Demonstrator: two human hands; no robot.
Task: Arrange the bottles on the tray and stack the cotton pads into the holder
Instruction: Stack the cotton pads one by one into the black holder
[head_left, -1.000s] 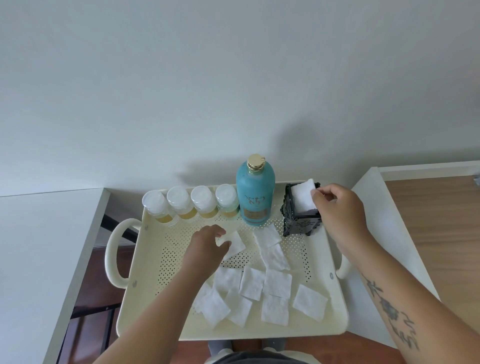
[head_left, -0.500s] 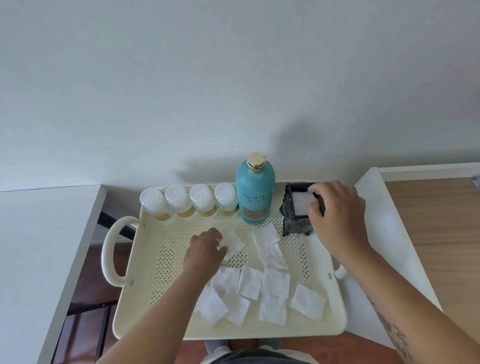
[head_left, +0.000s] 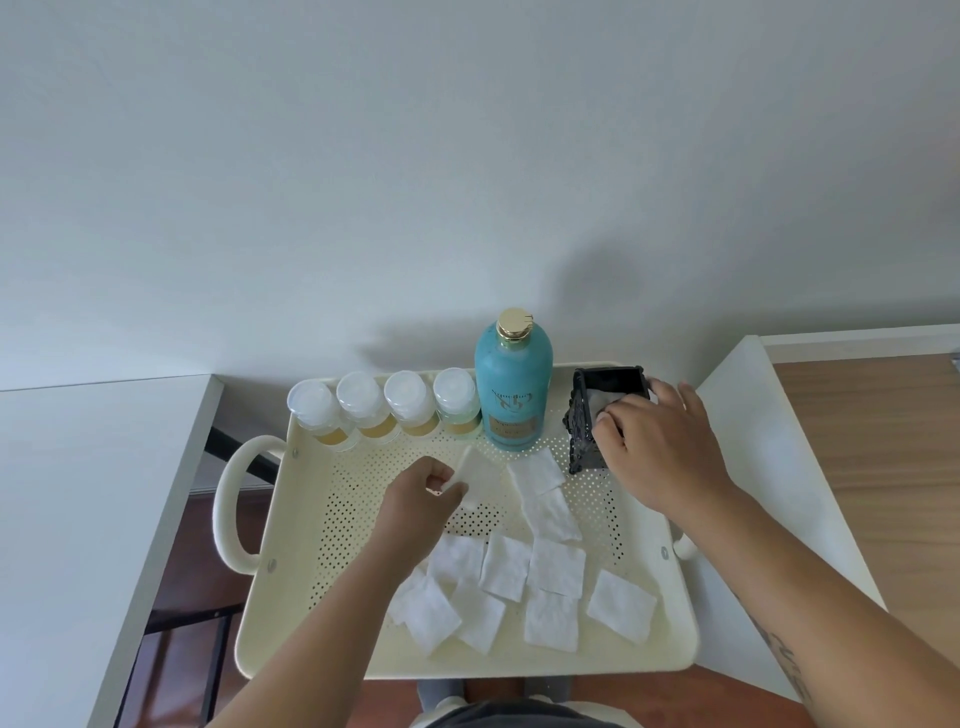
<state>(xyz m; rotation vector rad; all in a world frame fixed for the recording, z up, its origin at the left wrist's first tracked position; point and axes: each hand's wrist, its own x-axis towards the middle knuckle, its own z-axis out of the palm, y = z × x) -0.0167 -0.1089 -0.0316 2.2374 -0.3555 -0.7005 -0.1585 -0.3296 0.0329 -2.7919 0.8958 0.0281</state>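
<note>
A cream perforated tray holds several small clear bottles with white caps in a row at its back, then a tall teal bottle with a gold cap. At the back right stands the black ornate holder. My right hand rests over its front edge, fingertips pressing a white pad down inside. My left hand pinches the corner of one cotton pad, lifted off the tray's middle. Several square white pads lie scattered across the tray's front.
A white table surface sits to the left, a white shelf edge and a wood-grain top to the right. A plain wall rises behind the tray. The tray has looped handles at its sides.
My right hand pushed its pad down into the holder, where before the pad stuck out above the rim. My left hand lifted a pad from the tray's middle.
</note>
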